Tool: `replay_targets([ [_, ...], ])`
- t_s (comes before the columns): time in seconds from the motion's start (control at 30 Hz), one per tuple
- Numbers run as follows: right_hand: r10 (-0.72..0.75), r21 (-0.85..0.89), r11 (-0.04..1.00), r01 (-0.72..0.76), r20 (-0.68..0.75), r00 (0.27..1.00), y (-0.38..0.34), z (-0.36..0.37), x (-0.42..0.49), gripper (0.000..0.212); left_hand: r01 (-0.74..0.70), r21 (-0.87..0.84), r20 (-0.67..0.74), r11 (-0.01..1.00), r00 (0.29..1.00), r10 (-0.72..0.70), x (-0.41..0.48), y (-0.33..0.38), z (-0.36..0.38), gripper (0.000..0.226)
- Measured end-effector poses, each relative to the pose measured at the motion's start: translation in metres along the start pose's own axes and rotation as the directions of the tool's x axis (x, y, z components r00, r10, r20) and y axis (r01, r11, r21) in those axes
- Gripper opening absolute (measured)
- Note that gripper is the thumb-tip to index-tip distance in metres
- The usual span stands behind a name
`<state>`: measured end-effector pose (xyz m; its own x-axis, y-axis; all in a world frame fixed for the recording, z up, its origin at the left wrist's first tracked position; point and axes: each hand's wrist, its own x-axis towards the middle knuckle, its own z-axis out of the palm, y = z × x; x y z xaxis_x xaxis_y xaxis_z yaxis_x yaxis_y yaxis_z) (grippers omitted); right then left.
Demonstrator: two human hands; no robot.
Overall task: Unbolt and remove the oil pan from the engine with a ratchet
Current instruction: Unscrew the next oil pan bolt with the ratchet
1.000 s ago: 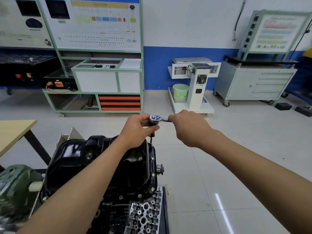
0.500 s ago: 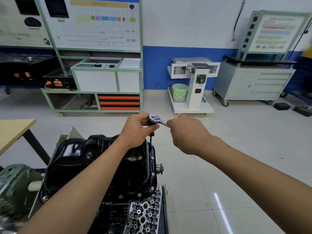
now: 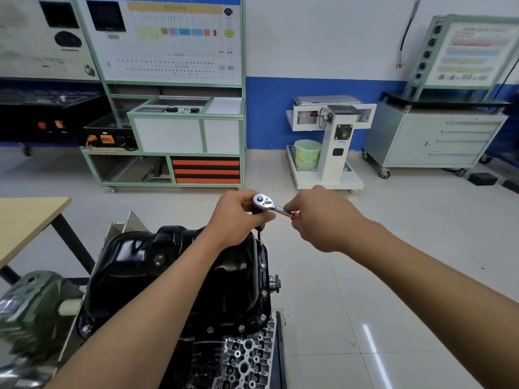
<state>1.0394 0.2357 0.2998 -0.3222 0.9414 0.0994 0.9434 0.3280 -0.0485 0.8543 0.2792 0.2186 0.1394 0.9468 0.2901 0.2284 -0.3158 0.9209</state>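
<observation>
The left hand (image 3: 238,217) curls round the ratchet (image 3: 264,202) head; the right hand's (image 3: 323,220) fingers (image 3: 293,206) clamp its handle, lying rightward. The extension (image 3: 260,233) drops to a bolt (image 3: 260,244) on the pan's (image 3: 174,265) far-right rim, atop the engine (image 3: 244,360).

No print is reading clearly: lettering is showing on the white chart board (image 3: 168,37) at eleven o'clock and the angled panel (image 3: 467,51) at two o'clock, all blurring beyond legibility.
</observation>
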Motion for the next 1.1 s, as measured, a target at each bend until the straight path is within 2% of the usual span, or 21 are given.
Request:
replay_targets([
  [0.1, -0.025, -0.098, 0.995, 0.017, -0.081, 0.996, 0.009, 0.001, 0.02, 0.033, 0.032, -0.039, 0.013, 0.999, 0.999, -0.032, 0.002, -0.001, -0.002, 0.016],
  [0.2, -0.076, -0.065, 0.995, 0.069, -0.103, 0.992, 0.02, 0.007, 0.043, 0.051, 0.066, -0.056, 0.06, 0.996, 0.996, -0.063, 0.003, -0.001, -0.006, 0.021],
  [0.37, -0.218, 0.017, 0.975, 0.221, -0.103, 0.971, 0.025, 0.015, 0.065, 0.056, 0.062, -0.017, 0.119, 0.998, 0.991, -0.06, 0.004, 0.002, -0.008, 0.02],
  [0.53, -0.232, 0.091, 0.966, 0.241, -0.096, 0.968, 0.026, 0.019, 0.066, 0.062, 0.077, -0.029, 0.087, 0.997, 0.993, -0.075, 0.003, 0.002, -0.005, 0.018],
  [0.6, -0.214, 0.071, 0.973, 0.222, -0.098, 0.972, 0.028, 0.018, 0.06, 0.061, 0.081, -0.033, 0.078, 0.996, 0.994, -0.078, 0.003, 0.002, -0.003, 0.019],
  [0.77, -0.163, -0.133, 0.98, 0.15, -0.092, 0.982, 0.026, 0.013, 0.035, 0.053, 0.087, -0.037, 0.055, 0.996, 0.995, -0.085, 0.001, 0.003, -0.001, 0.024],
  [0.9, -0.085, -0.236, 0.97, 0.061, -0.09, 0.992, 0.019, 0.013, 0.011, 0.033, 0.056, -0.014, 0.045, 0.998, 0.997, -0.055, 0.0, 0.004, 0.0, 0.021],
  [1.0, -0.061, -0.211, 0.977, 0.042, -0.086, 0.994, 0.016, 0.012, 0.0, 0.012, 0.04, -0.001, 0.032, 0.999, 0.999, -0.04, 0.0, 0.004, 0.001, 0.019],
  [1.1, -0.052, -0.086, 0.995, 0.047, -0.06, 0.997, 0.011, 0.016, -0.01, 0.015, 0.035, 0.003, 0.008, 0.999, 0.999, -0.035, 0.0, 0.002, 0.002, 0.02],
])
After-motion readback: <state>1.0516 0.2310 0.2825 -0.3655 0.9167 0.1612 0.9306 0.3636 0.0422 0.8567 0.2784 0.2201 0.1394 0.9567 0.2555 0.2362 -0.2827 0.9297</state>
